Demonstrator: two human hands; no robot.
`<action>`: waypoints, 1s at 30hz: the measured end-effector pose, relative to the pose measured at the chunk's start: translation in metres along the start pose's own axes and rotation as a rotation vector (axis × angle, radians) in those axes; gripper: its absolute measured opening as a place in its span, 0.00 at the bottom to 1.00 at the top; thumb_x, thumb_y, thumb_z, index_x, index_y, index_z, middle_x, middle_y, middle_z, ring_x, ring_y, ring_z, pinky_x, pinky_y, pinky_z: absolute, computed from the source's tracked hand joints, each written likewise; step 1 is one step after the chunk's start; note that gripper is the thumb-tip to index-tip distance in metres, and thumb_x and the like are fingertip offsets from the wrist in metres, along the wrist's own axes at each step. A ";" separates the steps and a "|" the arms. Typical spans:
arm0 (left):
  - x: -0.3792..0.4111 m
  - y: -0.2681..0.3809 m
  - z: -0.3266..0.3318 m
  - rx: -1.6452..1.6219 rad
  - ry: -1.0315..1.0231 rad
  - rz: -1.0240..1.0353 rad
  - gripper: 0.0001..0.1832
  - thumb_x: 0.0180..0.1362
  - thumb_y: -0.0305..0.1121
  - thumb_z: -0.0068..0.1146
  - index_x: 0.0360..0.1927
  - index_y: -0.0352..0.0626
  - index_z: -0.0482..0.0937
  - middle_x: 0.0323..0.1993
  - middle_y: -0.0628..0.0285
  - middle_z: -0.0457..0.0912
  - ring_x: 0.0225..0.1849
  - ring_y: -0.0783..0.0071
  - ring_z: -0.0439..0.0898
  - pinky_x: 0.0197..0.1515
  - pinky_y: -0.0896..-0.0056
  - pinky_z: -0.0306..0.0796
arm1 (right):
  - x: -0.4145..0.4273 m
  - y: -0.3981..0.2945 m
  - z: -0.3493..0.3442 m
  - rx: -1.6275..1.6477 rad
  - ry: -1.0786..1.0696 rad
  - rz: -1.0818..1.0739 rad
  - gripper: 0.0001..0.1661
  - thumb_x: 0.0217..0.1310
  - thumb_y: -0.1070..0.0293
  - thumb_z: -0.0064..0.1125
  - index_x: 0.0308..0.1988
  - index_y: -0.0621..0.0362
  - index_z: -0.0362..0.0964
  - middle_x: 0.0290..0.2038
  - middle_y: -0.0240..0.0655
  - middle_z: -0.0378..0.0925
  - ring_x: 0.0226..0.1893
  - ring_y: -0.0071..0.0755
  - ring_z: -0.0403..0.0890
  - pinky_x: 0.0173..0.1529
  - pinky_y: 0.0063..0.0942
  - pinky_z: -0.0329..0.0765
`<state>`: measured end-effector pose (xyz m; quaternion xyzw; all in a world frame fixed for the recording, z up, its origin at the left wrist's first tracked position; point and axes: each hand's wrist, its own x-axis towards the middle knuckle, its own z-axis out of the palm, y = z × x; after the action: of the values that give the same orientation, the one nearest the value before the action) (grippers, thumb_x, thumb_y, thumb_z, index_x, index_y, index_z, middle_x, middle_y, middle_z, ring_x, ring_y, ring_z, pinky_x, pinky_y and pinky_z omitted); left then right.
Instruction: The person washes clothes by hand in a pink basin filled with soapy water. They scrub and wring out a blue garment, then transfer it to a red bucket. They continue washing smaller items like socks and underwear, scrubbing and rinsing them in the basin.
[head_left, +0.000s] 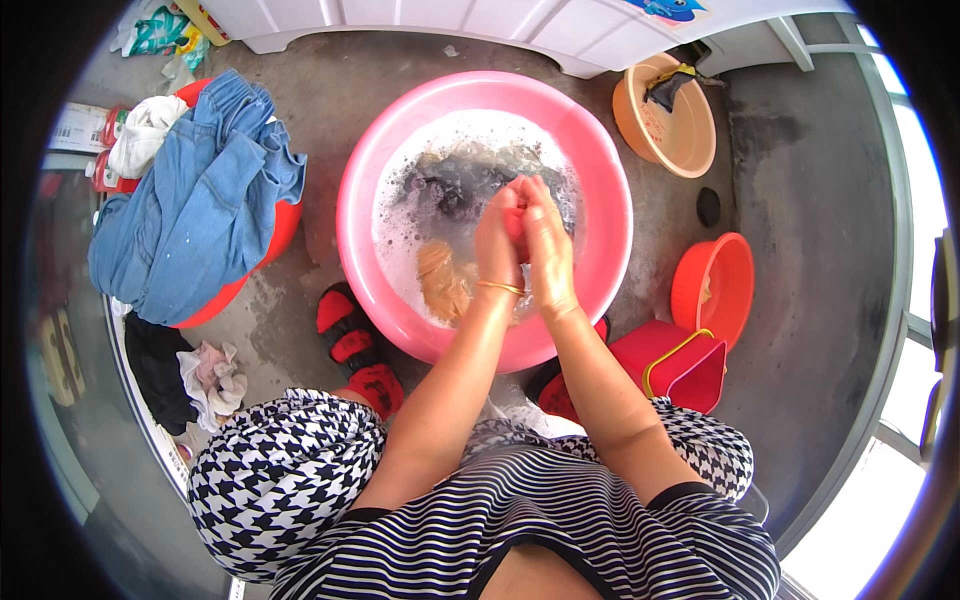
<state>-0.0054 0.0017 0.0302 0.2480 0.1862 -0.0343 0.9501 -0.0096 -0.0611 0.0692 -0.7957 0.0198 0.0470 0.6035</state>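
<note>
My left hand (501, 236) and my right hand (546, 240) are pressed together over a large pink plastic basin (604, 232). A small red thing (516, 225), which looks like cloth, shows between my palms; most of it is hidden. White suds (394, 232) float on cloudy water in the basin. Dark wet fabric (450, 187) lies in the water beyond my hands, and a tan wet cloth (442, 281) lies to the left of my wrists.
Blue denim clothing (202, 202) is heaped over a red basin (289, 225) at left, with white and black clothes beside it. At right are an orange basin (626, 112), a smaller red basin (739, 270) and a tipped red bucket (637, 349). A white plastic cabinet (420, 15) stands beyond.
</note>
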 end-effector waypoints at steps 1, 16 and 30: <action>-0.013 0.012 0.020 0.435 0.171 0.158 0.19 0.63 0.45 0.42 0.43 0.43 0.77 0.50 0.60 0.73 0.55 0.68 0.68 0.58 0.64 0.62 | 0.003 0.000 -0.003 0.314 -0.055 0.188 0.31 0.66 0.49 0.37 0.56 0.61 0.62 0.53 0.40 0.69 0.56 0.36 0.66 0.62 0.31 0.60; -0.024 -0.020 0.013 1.252 -0.036 1.002 0.10 0.42 0.30 0.61 0.17 0.44 0.68 0.21 0.60 0.70 0.29 0.59 0.72 0.31 0.60 0.66 | 0.002 0.029 -0.032 0.993 -0.209 0.774 0.30 0.61 0.42 0.41 0.39 0.60 0.70 0.36 0.35 0.75 0.38 0.29 0.75 0.44 0.26 0.71; -0.011 -0.013 0.023 0.631 -0.003 0.047 0.16 0.59 0.40 0.50 0.25 0.36 0.77 0.27 0.55 0.76 0.37 0.71 0.75 0.40 0.70 0.66 | 0.013 0.059 -0.063 0.069 0.038 0.484 0.21 0.60 0.53 0.42 0.37 0.60 0.72 0.36 0.37 0.75 0.35 0.30 0.72 0.42 0.28 0.67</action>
<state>-0.0095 -0.0211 0.0470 0.5348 0.1590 -0.0691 0.8270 0.0015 -0.1371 0.0279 -0.7476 0.2228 0.1746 0.6009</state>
